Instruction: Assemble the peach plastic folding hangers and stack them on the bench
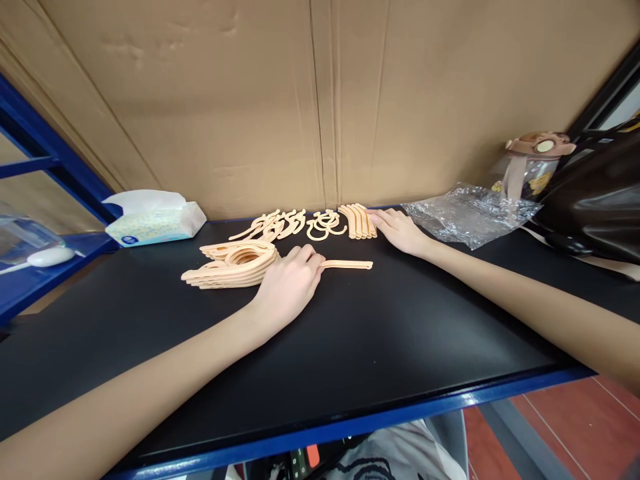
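Observation:
My left hand point(293, 287) is closed at the middle of the table, with one end of a slim beige plastic hanger arm point(349, 265) between its fingers; the other end points right. Just left of it lies a stack of beige hanger pieces point(233, 267) with round openings, partly hidden by the hand. My right hand point(400, 230) reaches to the back, its fingers stretched out and touching the right end of a row of curved beige hanger arms point(357, 221). Loose hanger hooks point(325, 225) lie beside that row, and more beige hook pieces point(280, 225) are further left.
A tissue pack point(155, 220) stands at the back left. Crumpled clear plastic wrap point(465, 213), a drinking bottle point(533, 167) and a black bag point(595, 187) are at the right. A cardboard wall point(225, 100) closes off the back. The table's blue front edge point(350, 421) runs below my arms.

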A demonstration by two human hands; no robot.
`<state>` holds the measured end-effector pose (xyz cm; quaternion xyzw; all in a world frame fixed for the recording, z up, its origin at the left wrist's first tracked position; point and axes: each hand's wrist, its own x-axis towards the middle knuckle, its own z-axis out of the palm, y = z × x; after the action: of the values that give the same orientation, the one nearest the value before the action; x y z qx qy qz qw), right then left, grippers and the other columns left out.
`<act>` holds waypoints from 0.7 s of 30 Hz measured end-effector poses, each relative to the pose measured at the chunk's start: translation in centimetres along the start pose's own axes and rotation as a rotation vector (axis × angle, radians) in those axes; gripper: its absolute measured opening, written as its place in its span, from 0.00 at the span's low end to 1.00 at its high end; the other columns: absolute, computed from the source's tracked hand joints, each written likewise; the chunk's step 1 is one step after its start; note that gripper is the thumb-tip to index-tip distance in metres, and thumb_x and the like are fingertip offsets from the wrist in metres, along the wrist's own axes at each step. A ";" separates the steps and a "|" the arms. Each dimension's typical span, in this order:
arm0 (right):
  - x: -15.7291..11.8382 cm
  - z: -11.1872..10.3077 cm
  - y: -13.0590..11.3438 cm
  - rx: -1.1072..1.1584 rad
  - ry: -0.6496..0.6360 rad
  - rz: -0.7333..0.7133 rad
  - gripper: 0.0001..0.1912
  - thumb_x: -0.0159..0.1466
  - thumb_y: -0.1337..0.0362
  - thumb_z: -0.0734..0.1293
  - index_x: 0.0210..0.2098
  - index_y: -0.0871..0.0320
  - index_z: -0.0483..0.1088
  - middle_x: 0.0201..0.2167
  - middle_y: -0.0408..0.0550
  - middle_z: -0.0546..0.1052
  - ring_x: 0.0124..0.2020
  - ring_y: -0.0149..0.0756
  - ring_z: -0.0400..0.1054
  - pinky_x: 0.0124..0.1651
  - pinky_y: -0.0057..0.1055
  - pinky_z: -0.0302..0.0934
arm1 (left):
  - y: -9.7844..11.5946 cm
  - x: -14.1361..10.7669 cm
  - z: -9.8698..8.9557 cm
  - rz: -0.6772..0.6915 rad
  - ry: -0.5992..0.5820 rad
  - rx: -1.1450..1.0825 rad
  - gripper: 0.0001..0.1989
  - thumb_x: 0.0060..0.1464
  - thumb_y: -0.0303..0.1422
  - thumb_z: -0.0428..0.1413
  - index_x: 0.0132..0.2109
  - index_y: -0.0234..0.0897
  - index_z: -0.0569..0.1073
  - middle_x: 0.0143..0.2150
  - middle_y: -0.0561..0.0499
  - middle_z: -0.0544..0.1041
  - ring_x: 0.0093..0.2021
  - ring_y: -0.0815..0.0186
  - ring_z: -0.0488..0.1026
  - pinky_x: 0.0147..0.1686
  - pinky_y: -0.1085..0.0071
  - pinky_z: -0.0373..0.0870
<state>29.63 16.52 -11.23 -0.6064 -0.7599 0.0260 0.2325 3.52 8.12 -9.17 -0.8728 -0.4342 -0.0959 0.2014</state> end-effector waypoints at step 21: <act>0.2 0.1 0.7 0.054 0.147 0.019 0.12 0.62 0.60 0.58 0.37 0.56 0.70 0.28 0.46 0.73 0.33 0.39 0.66 0.40 0.37 0.59 | 0.0 0.1 0.1 0.013 -0.029 -0.039 0.12 0.64 0.31 0.45 0.46 0.33 0.70 0.41 0.48 0.71 0.40 0.63 0.69 0.27 0.72 0.64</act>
<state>30.21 16.94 -11.51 -0.6074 -0.7340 0.0042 0.3038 3.60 8.17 -9.22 -0.8807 -0.4295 -0.0903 0.1784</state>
